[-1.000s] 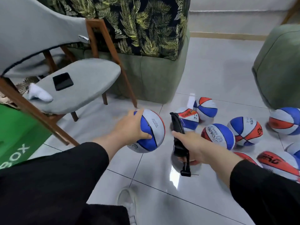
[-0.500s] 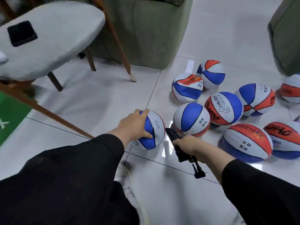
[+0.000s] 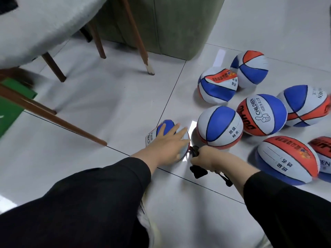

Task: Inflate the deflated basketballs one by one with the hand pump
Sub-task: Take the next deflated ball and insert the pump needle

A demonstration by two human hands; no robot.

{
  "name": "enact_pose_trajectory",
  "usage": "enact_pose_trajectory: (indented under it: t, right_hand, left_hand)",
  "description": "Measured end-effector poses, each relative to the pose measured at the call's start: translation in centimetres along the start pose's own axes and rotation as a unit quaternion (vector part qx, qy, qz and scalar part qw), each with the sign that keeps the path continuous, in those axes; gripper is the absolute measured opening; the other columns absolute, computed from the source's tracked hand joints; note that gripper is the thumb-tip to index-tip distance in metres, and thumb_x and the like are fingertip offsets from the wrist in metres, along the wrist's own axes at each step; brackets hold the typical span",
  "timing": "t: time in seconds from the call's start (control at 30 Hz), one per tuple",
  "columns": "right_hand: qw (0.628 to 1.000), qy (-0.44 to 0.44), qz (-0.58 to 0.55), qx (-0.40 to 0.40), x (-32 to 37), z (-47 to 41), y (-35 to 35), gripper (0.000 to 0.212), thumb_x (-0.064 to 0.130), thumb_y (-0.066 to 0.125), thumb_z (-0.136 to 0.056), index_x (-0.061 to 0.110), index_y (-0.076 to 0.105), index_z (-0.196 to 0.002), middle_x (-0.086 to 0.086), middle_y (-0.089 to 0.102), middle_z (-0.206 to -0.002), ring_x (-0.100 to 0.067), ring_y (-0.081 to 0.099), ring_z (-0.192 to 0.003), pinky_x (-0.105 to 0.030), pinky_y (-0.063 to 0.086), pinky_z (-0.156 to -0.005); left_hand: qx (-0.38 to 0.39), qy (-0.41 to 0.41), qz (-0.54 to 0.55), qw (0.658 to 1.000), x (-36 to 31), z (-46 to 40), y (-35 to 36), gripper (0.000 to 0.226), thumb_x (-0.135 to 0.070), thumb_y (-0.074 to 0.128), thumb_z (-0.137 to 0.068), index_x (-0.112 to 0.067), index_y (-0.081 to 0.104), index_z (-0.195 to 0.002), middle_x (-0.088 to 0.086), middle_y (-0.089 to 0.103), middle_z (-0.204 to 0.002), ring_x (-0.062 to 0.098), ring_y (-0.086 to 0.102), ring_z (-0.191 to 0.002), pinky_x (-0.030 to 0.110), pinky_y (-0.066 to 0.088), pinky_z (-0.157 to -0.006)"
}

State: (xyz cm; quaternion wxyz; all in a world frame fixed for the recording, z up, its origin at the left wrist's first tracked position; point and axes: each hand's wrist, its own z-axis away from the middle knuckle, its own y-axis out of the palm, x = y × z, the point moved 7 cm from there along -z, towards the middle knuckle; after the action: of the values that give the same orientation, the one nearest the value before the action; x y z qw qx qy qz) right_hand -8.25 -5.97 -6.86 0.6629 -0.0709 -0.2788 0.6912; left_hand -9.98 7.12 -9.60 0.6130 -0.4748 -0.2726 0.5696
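My left hand lies on top of a small blue, white and red basketball that sits on the floor tiles, fingers spread over it. Right beside that ball my right hand grips the black hand pump, whose upper end is at the ball's right side. A thin black piece of the pump sticks out behind my wrist. Several more red, white and blue basketballs lie to the right, the nearest one round, others such as the far one dented and soft.
A grey padded chair with brown wooden legs stands at the upper left. Behind it is a green upholstered block. A green mat lies at the left edge. The floor is glossy white tile.
The ball has come down from mid-air to the floor, and my left hand now lies flat on top of it. My right hand has lowered the pump beside it. The camera tilted down.
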Motion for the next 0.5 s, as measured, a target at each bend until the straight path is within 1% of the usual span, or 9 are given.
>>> enact_pose_trajectory:
  t: [0.07,0.13,0.17,0.23,0.27,0.33,0.43,0.5]
  right_hand:
    - [0.999,-0.008,0.044,-0.005,0.4,-0.2,-0.5,0.019,0.024,0.051,-0.099,0.007,0.054,-0.092,-0.004,0.048,-0.069,-0.017,0.043,-0.055,-0.025,0.035,-0.047]
    - [0.998,-0.003,0.058,-0.001,0.2,-0.6,-0.6,0.020,0.026,0.052,-0.098,0.006,0.055,-0.096,-0.006,0.051,-0.072,-0.019,0.045,-0.057,-0.026,0.037,-0.049]
    - [0.999,0.003,0.053,0.002,-0.2,-0.8,-0.6,0.022,0.028,0.053,-0.098,0.006,0.056,-0.095,-0.008,0.052,-0.073,-0.021,0.047,-0.057,-0.027,0.039,-0.050]
    - [0.999,0.013,0.038,0.007,-0.7,-1.2,-0.6,0.024,0.029,0.055,-0.096,0.007,0.055,-0.088,-0.009,0.053,-0.072,-0.023,0.048,-0.057,-0.027,0.040,-0.049]
    - [0.999,0.015,0.033,0.005,-0.9,-1.4,-0.6,0.024,0.030,0.055,-0.095,0.007,0.056,-0.087,-0.009,0.053,-0.071,-0.023,0.048,-0.056,-0.027,0.040,-0.050]
    - [1.000,0.015,0.019,0.003,-1.0,-1.4,-0.8,0.026,0.032,0.057,-0.095,0.006,0.058,-0.088,-0.009,0.055,-0.072,-0.025,0.051,-0.058,-0.029,0.045,-0.054]
    - [0.999,0.004,-0.047,-0.008,-1.2,-1.9,-1.1,0.036,0.037,0.057,-0.096,0.002,0.066,-0.098,-0.010,0.067,-0.077,-0.027,0.056,-0.059,-0.034,0.052,-0.063]
    - [0.997,-0.011,-0.077,-0.019,-1.2,-2.1,-1.7,0.033,0.028,0.051,-0.098,-0.001,0.068,-0.100,-0.014,0.073,-0.086,-0.028,0.057,-0.063,-0.037,0.054,-0.067]
  left_hand:
    - [-0.012,0.015,0.010,1.000,-0.6,-0.1,0.4,0.059,-0.035,0.053,-0.102,-0.033,0.034,-0.158,-0.001,0.015,-0.172,0.027,-0.006,-0.159,0.065,-0.007,-0.122]
    - [-0.004,0.024,0.006,1.000,-1.1,-0.4,0.7,0.058,-0.045,0.049,-0.105,-0.037,0.032,-0.160,-0.003,0.019,-0.171,0.027,-0.007,-0.160,0.065,-0.010,-0.121]
    - [0.000,0.030,-0.002,1.000,-1.4,-0.7,0.8,0.053,-0.047,0.047,-0.106,-0.039,0.037,-0.157,-0.002,0.019,-0.171,0.028,-0.006,-0.160,0.065,-0.012,-0.120]
    - [-0.007,0.033,-0.009,0.999,-2.0,-1.1,0.8,0.042,-0.044,0.046,-0.108,-0.040,0.050,-0.149,0.000,0.021,-0.171,0.029,-0.004,-0.159,0.065,-0.014,-0.119]
    - [-0.013,0.025,-0.003,1.000,-2.1,-1.3,0.8,0.039,-0.041,0.047,-0.108,-0.041,0.053,-0.146,0.001,0.021,-0.171,0.029,-0.003,-0.159,0.064,-0.014,-0.119]
    - [-0.015,0.005,0.008,1.000,-2.1,-1.7,0.7,0.038,-0.038,0.048,-0.108,-0.041,0.054,-0.146,0.002,0.021,-0.171,0.029,-0.002,-0.159,0.064,-0.015,-0.119]
    - [-0.007,-0.003,0.007,1.000,-2.2,-2.1,0.4,0.043,-0.042,0.046,-0.107,-0.043,0.049,-0.150,0.001,0.021,-0.171,0.029,-0.003,-0.159,0.065,-0.013,-0.120]
    - [-0.005,-0.007,0.020,1.000,-2.2,-2.3,0.2,0.043,-0.043,0.046,-0.108,-0.043,0.048,-0.150,0.001,0.022,-0.171,0.028,-0.002,-0.160,0.065,-0.013,-0.121]
